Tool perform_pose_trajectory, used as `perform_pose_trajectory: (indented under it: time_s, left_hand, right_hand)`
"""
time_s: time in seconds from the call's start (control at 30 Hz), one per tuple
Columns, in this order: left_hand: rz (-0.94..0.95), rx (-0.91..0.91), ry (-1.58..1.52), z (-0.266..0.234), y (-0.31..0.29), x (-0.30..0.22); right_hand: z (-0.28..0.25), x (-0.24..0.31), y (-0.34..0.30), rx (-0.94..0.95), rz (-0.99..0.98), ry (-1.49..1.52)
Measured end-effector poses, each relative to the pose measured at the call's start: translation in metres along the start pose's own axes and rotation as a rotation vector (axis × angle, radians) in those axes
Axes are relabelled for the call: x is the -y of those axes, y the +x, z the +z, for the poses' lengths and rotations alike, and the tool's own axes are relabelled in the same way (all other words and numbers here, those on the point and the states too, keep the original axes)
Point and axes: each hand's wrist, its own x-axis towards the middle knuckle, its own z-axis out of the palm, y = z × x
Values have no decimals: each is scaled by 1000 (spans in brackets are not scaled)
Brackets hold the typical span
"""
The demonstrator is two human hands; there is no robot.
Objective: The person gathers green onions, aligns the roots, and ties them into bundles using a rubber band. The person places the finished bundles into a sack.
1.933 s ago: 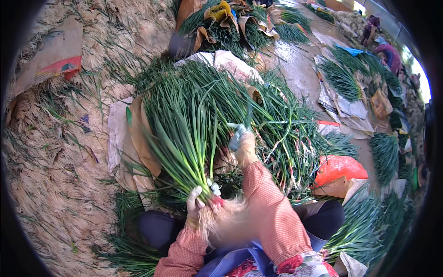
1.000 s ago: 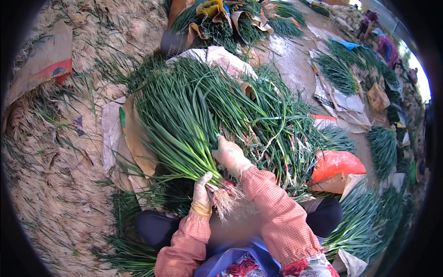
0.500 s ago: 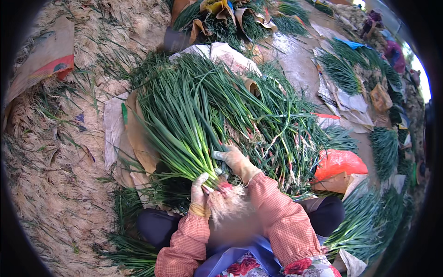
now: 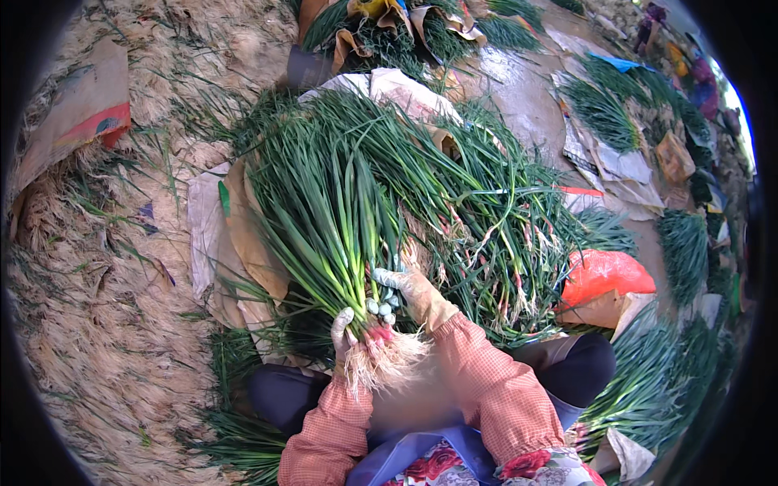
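Root-strewn floor (image 4: 105,340) spreads left of a leafy heap (image 4: 462,194), at whose near edge the left hand (image 4: 342,332) clamps a green onion bunch (image 4: 336,231), best held snugly with roots (image 4: 389,358) level, while the right hand (image 4: 413,290) touches its stems (image 4: 355,279), whether closed I cannot tell.
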Motion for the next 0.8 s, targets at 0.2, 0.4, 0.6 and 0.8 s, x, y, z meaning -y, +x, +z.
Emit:
perform_pose_trajectory:
  time_s: [0.2,0.4,0.6,0.8]
  left_hand:
    - [87,-77,-138,16,2,15]
    - [76,44,-97,19,-10,10]
    - [70,59,-69,-7,-4,11]
    - [-13,-53,58,7,-14,17]
  right_hand:
    - [-7,-38,1,-283,-88,404]
    - [1,-21,16,38,177,354]
    - [-13,-38,-12,-75,26,343]
    - [1,-26,3,-165,22,355]
